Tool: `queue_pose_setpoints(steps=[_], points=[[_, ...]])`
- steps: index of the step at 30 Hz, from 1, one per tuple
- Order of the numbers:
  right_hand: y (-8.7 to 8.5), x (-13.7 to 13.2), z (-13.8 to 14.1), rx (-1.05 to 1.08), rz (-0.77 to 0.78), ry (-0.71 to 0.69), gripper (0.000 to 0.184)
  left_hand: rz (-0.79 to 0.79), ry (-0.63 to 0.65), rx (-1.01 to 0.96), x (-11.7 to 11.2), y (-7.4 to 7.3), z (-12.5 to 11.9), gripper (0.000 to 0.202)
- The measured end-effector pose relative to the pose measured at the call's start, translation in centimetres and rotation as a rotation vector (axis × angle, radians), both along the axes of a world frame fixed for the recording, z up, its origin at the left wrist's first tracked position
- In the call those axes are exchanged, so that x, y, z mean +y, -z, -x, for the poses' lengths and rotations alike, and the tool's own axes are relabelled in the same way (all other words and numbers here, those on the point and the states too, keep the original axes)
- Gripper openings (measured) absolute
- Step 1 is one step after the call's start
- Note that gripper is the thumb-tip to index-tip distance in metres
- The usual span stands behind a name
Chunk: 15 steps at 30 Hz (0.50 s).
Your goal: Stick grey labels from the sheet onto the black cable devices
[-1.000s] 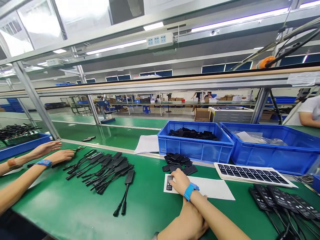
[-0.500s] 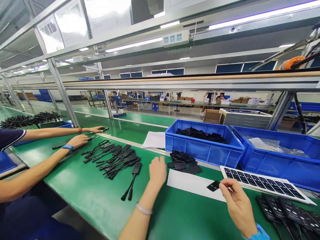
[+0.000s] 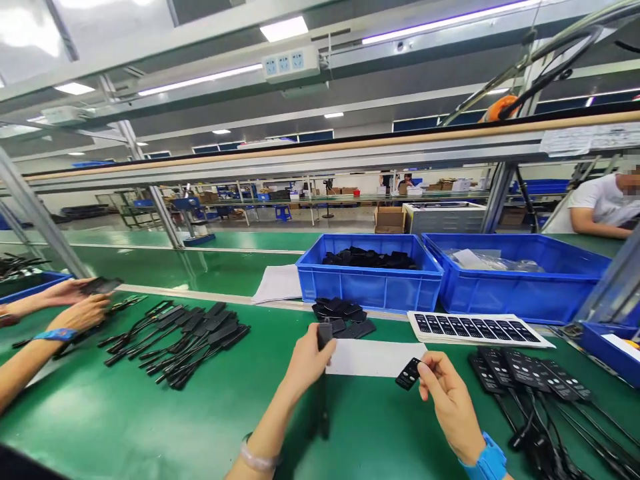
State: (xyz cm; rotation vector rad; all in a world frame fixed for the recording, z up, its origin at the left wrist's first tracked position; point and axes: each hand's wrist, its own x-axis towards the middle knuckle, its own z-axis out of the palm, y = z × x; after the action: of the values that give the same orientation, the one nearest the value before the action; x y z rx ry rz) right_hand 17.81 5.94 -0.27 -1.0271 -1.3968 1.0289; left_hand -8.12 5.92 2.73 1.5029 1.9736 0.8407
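Note:
My left hand (image 3: 306, 357) is closed around a black cable module (image 3: 325, 333), its flat box upright and its leads hanging below, blurred. Between thumb and fingertips, my right hand (image 3: 447, 397) pinches a black label (image 3: 409, 374) with white print, tilted over the right end of a white paper strip (image 3: 370, 358). Behind my left hand is a small heap of flat black pieces (image 3: 340, 310). Plain black cable modules (image 3: 200, 333) lie in a pile to the left. Modules with white print (image 3: 525, 370) lie right of my right hand, below a sheet of labels (image 3: 475, 330).
A blue bin (image 3: 370, 287) with black pieces stands behind my hands, beside another blue bin (image 3: 520, 287) holding plastic bags. At left, a co-worker's hands (image 3: 85, 307) hold a dark piece. White papers (image 3: 277, 283) lie left of the bins. A metal post (image 3: 613, 267) rises at right.
My left hand has picked up a cable module from the near edge of the left pile and brought it rightward. The label in my right hand has turned, showing its print. The view has shifted right.

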Motion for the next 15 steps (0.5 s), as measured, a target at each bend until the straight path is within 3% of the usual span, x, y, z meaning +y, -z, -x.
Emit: queue_pose_setpoints(steps=[3,6,10,15], points=[[-0.1,-0.2,0.3,0.071,0.041,-0.044,0.031,0.042,0.182,-0.26,-1.0,0.8,-4.5,0.032],[-0.1,-0.4,0.5,0.131,0.099,-0.079,0.032,0.095,0.291,-0.56,-2.4,1.6,-7.4,0.042],[-0.3,-0.5,0.6,0.178,0.181,-0.089,0.035,0.153,0.371,-1.027,-3.7,2.1,-8.8,0.077],[-0.4,-0.5,0.8,0.151,0.215,-0.092,0.04,0.223,0.381,-1.143,-4.1,2.1,-9.1,0.091]])
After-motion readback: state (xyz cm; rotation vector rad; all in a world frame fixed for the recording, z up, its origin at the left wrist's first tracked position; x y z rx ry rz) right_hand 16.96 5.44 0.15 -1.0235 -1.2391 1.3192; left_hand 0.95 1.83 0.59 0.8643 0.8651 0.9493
